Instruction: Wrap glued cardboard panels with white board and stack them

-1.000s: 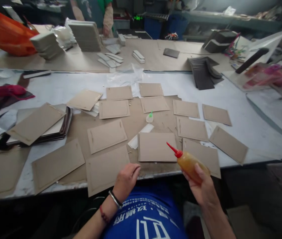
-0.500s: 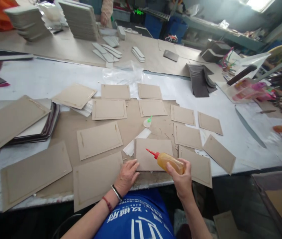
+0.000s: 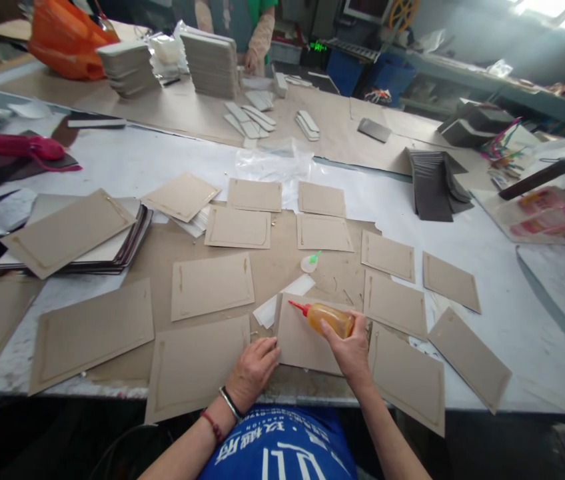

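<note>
My right hand [image 3: 346, 343] is closed around a glue bottle [image 3: 331, 320] of amber liquid with a red nozzle. The bottle is tilted, and its tip is at the upper left of a plain cardboard panel [image 3: 305, 343]. Whether the tip touches the panel, I cannot tell. My left hand [image 3: 255, 367] lies palm down, its fingertips at that panel's left edge, partly over a neighbouring cardboard panel [image 3: 197, 363]. Several grey-brown panels around them carry glue lines along their edges, such as the panel [image 3: 212, 287] at left and the panel [image 3: 395, 303] at right.
A small clear bottle with a green tip [image 3: 310, 262] lies beyond the panel, near white strips [image 3: 282, 301]. Dark-edged boards [image 3: 132, 240] are stacked at left. Tall grey stacks [image 3: 208, 63] stand at the back, near another person's hand [image 3: 251, 61]. Dark folded pieces [image 3: 431, 187] sit at right.
The camera view has turned left, so the table appears shifted right. The bottle's nozzle has moved to the panel's upper left edge. My left hand stays at the panel's left side.
</note>
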Demonstrator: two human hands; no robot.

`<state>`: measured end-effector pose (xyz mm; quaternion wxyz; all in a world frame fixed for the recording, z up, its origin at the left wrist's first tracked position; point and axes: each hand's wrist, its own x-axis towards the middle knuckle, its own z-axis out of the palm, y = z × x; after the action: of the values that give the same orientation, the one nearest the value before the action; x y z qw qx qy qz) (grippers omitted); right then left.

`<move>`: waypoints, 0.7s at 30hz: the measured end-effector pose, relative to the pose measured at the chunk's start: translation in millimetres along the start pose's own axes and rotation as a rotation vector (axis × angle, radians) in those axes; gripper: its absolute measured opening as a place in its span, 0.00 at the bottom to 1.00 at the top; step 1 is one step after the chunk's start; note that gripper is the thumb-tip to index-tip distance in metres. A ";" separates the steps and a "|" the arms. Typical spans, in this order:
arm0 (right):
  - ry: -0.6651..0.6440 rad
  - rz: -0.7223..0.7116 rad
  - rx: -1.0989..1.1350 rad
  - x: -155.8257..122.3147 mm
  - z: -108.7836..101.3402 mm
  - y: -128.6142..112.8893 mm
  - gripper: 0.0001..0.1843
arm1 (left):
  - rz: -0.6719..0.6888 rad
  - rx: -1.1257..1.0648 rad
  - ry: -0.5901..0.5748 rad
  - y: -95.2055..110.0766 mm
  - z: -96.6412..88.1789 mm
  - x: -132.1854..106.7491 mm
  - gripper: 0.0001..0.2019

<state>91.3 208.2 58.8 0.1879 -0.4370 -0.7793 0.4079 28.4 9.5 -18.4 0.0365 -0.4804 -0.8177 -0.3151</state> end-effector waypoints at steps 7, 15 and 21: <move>-0.087 0.040 -0.053 -13.8 -15.8 1.6 0.27 | 0.007 -0.010 0.026 2.2 -3.0 3.0 0.07; -0.001 -0.089 -0.121 4.5 -0.8 -6.0 0.26 | 0.044 -0.013 0.070 0.4 -0.4 2.9 0.06; -0.028 -0.135 -0.165 3.7 -1.4 -6.1 0.25 | 0.012 -0.029 0.052 1.2 -0.4 1.3 0.06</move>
<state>86.9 210.3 64.3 0.1674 -0.3916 -0.8406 0.3346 28.6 10.6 -17.0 0.0529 -0.4774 -0.8089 -0.3391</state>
